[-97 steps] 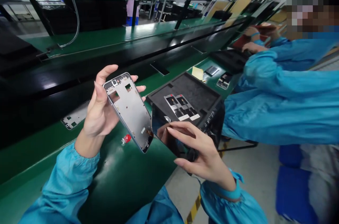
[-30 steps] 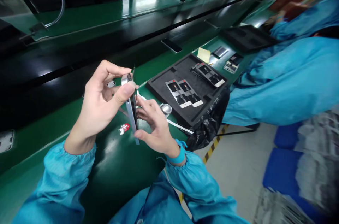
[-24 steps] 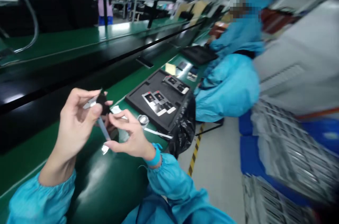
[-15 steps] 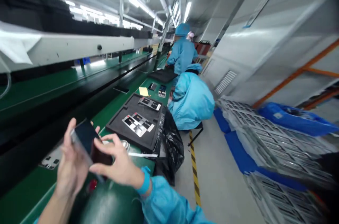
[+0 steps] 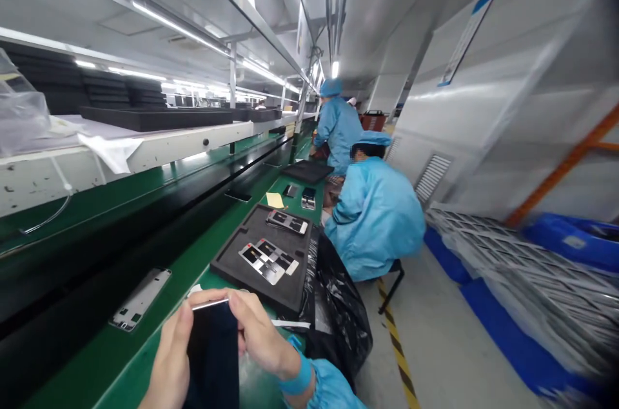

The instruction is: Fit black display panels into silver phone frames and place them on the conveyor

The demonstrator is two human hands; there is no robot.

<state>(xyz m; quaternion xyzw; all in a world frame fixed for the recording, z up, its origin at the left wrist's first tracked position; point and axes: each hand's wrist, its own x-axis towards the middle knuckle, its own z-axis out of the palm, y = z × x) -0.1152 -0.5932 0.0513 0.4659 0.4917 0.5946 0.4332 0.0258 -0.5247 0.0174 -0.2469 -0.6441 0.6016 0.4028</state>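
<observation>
Both my hands hold a dark, flat phone screen [image 5: 213, 351] with a thin silvery upper edge, low in the view. My left hand [image 5: 170, 354] grips its left side, thumb near the top corner. My right hand [image 5: 261, 331] is closed on the upper right corner and wears a blue wrist band. Just beyond lies a black foam tray [image 5: 232, 260] with several phone panels [image 5: 271, 262] in it. To the left, a silvery phone frame [image 5: 141, 299] rests on the dark and green bench surface.
A black plastic bag [image 5: 345, 306] hangs at the tray's right side. A yellow note [image 5: 275, 200] lies beyond the tray. Two co-workers in blue, one seated [image 5: 374, 215], are further along the bench. Racks of trays [image 5: 546, 286] stand at the right; a white shelf [image 5: 159, 152] runs at left.
My hands have brought the phone screen lower and turned it, so its edge now faces up. My right hand has moved from its face to the top corner. The view has tilted upward.
</observation>
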